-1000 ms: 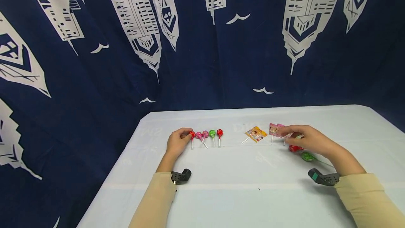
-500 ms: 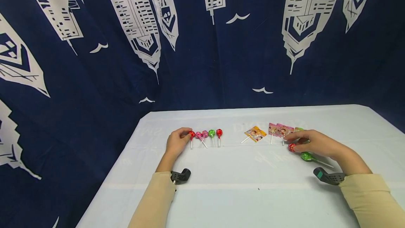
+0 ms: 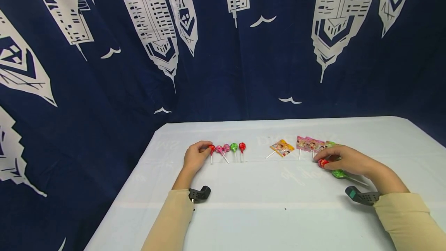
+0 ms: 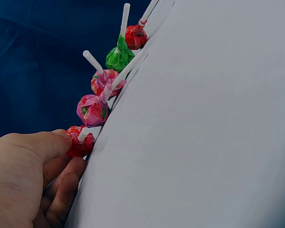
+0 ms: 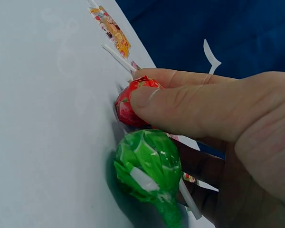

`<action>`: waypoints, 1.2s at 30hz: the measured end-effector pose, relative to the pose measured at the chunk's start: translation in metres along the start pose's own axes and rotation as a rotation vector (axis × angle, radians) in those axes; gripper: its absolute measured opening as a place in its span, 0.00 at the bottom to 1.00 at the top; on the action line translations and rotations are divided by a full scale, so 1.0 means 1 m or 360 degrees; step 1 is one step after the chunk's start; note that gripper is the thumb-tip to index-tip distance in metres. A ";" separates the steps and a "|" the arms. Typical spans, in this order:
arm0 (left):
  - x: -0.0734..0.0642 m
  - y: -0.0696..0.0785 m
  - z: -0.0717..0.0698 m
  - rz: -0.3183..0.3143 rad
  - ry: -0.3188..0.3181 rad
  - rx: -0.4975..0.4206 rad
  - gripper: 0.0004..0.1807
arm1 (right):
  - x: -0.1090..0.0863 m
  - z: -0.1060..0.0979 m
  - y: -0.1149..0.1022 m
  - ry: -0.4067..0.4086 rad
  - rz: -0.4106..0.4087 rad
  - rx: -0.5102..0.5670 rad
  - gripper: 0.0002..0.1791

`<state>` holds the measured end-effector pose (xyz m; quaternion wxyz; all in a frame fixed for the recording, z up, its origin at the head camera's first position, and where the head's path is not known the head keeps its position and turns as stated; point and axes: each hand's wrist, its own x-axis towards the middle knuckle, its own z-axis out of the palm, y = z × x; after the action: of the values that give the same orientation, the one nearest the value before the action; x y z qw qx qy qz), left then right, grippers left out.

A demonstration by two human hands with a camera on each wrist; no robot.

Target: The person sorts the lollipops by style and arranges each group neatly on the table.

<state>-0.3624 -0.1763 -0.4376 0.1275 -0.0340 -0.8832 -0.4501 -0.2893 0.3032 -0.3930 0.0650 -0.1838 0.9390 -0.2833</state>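
My left hand (image 3: 196,158) holds the head of a red lollipop (image 4: 79,143) between thumb and fingers. That lollipop is the left end of a row on the table, followed by two pink lollipops (image 3: 226,148) with crossing sticks, a green lollipop (image 3: 234,147) and another red lollipop (image 3: 242,146). Over on the right, my right hand (image 3: 353,160) pinches a different red lollipop (image 5: 128,110) by its wrapped head. Just below that hand lies a larger-looking green lollipop (image 5: 149,164), its stick pointing toward the wrist.
Flat-wrapped lollipops lie behind the right hand: an orange one (image 3: 282,148), pink ones (image 3: 304,143) overlapping, and a green one (image 3: 329,143) partly covered by the hand. The white table (image 3: 258,212) ends at a dark blue patterned cloth (image 3: 223,84).
My right hand has drawn back from over the pink flat-wrapped lollipops to the red lollipop and now pinches it. My left hand stays in place.
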 end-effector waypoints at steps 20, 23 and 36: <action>0.001 -0.001 0.000 0.0021 0.0003 0.0016 0.11 | 0.001 -0.002 -0.010 0.0063 0.0044 0.0011 0.17; 0.001 -0.002 0.000 0.0018 0.0003 0.0013 0.11 | 0.003 -0.004 -0.014 0.0099 0.0003 0.0041 0.16; 0.001 -0.003 0.001 0.0025 0.0008 0.0014 0.11 | 0.008 -0.002 -0.039 0.0193 0.0052 0.0221 0.18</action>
<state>-0.3644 -0.1774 -0.4399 0.1333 -0.0393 -0.8845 -0.4454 -0.2849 0.2710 -0.3701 0.0252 -0.1459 0.9222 -0.3572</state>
